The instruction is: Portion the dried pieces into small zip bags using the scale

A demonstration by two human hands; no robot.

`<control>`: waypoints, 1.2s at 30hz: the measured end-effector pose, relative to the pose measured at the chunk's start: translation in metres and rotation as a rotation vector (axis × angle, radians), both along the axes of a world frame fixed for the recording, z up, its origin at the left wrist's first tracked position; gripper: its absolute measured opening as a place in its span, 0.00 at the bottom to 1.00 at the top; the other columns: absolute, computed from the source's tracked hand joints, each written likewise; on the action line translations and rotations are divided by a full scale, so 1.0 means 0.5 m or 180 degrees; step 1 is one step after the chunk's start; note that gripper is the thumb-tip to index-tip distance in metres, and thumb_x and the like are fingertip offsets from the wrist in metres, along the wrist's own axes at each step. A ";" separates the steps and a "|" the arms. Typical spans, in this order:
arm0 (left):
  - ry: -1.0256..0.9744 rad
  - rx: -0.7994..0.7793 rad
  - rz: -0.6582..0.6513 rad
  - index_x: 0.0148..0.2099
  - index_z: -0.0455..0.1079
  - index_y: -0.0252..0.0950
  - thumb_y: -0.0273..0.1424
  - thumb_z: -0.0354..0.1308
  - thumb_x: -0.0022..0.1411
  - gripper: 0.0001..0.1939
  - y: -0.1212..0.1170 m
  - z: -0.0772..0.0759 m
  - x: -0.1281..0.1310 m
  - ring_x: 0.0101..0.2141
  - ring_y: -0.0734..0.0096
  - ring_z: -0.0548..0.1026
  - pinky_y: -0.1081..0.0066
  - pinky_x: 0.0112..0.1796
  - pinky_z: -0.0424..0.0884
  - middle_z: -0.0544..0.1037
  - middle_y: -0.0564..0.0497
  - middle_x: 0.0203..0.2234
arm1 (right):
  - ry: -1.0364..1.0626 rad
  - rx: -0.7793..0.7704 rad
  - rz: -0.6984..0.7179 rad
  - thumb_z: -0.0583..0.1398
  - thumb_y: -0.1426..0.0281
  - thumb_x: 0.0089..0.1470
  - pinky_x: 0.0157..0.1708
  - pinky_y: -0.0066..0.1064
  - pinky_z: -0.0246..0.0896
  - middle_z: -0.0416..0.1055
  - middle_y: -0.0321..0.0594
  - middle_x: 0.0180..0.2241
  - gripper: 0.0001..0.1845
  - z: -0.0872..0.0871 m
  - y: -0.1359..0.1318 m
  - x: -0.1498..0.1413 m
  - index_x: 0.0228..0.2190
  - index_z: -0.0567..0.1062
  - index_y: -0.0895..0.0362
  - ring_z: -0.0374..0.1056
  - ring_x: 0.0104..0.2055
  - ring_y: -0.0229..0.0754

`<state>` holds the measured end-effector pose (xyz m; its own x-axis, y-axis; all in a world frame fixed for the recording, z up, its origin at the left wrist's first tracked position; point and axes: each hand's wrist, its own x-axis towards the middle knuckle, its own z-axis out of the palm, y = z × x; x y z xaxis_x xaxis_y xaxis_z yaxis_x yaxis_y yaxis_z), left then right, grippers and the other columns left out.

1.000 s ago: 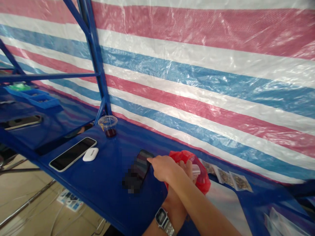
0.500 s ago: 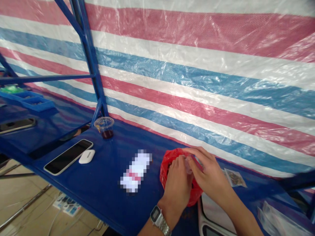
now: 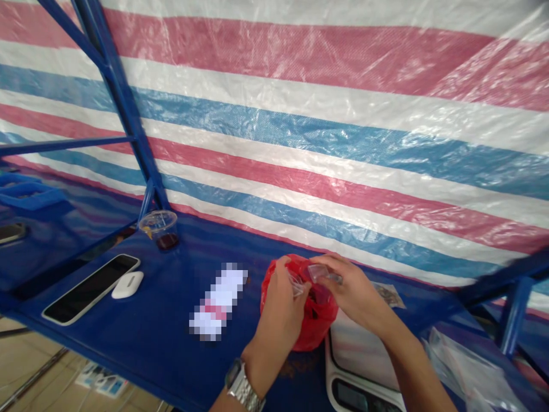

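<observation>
My left hand [image 3: 278, 303], with a metal-strapped wristwatch [image 3: 241, 386], rests at the mouth of a red plastic bag [image 3: 317, 320], its fingertips on a small clear plastic packet [image 3: 321, 273]. My right hand [image 3: 354, 289] pinches that packet above the bag from the other side. I cannot tell whether the clear plastic between my fingers is one piece or two. The inside of the bag is mostly hidden by my hands.
On the blue tabletop [image 3: 163, 355] lie a pixelated white object [image 3: 218, 300], a smartphone [image 3: 90, 289], a white earbud case [image 3: 127, 284] and a plastic cup [image 3: 160, 229] with dark liquid. A digital scale [image 3: 360, 366] stands below my right forearm, beside loose clear bags [image 3: 465, 366].
The view has turned right, so the table items sit further left. A dark object has given way to the white one. My hands have moved apart, and a digital scale has come into view.
</observation>
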<state>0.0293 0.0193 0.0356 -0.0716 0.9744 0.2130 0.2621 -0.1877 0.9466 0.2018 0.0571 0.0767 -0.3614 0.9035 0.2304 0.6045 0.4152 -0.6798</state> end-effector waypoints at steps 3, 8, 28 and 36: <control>0.0195 -0.0392 0.0466 0.59 0.59 0.36 0.37 0.53 0.70 0.19 -0.002 0.046 -0.028 0.43 0.56 0.81 0.62 0.43 0.73 0.80 0.40 0.43 | -0.0391 -0.0089 0.0190 0.54 0.81 0.56 0.55 0.38 0.64 0.75 0.47 0.50 0.23 -0.014 -0.003 -0.009 0.48 0.80 0.55 0.72 0.51 0.46; 0.1916 -0.1335 0.0438 0.53 0.60 0.35 0.36 0.50 0.72 0.12 -0.018 0.073 -0.062 0.39 0.48 0.83 0.63 0.36 0.68 0.82 0.37 0.38 | -0.1141 -0.0083 0.0009 0.53 0.87 0.48 0.57 0.36 0.60 0.73 0.48 0.55 0.29 -0.051 -0.009 -0.040 0.49 0.78 0.57 0.71 0.55 0.47; 0.1065 -0.0972 0.0418 0.56 0.56 0.37 0.20 0.52 0.61 0.22 0.005 0.000 -0.052 0.30 0.63 0.77 0.71 0.32 0.63 0.75 0.51 0.31 | -0.0954 -0.1424 0.0698 0.61 0.70 0.56 0.35 0.30 0.63 0.82 0.40 0.37 0.11 0.007 -0.044 0.006 0.39 0.83 0.55 0.75 0.37 0.43; 0.0379 -0.0854 -0.0143 0.55 0.57 0.37 0.12 0.49 0.49 0.31 0.003 -0.026 -0.049 0.31 0.66 0.77 0.70 0.35 0.68 0.76 0.53 0.32 | -0.1700 -0.0413 -0.0361 0.58 0.83 0.50 0.40 0.34 0.61 0.78 0.45 0.48 0.22 -0.039 -0.021 -0.040 0.45 0.77 0.55 0.75 0.47 0.50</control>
